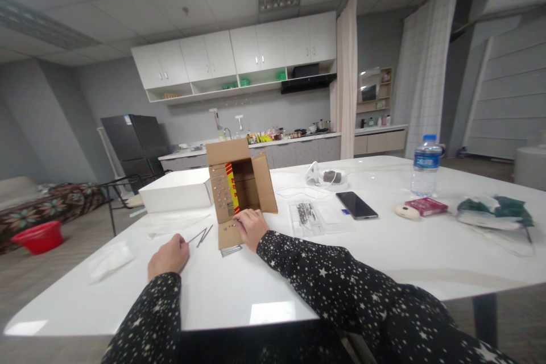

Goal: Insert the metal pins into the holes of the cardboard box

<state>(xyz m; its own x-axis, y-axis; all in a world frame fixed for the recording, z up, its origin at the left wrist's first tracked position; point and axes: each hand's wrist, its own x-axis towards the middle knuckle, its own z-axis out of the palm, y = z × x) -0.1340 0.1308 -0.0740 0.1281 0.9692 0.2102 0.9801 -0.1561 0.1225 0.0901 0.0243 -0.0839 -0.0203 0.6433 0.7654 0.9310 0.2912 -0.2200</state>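
Your right hand lies flat, fingers together, pinning the front flap of the small open brown cardboard box at mid-table. Your left hand pinches thin metal tweezers (tips just beside the flap). Steady alignment comes next, I judge.

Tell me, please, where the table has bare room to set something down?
Bare: the near edge of the table below the left hand, and the stretch between phone and water bottle. Crowded: around the cardboard box under the right hand.
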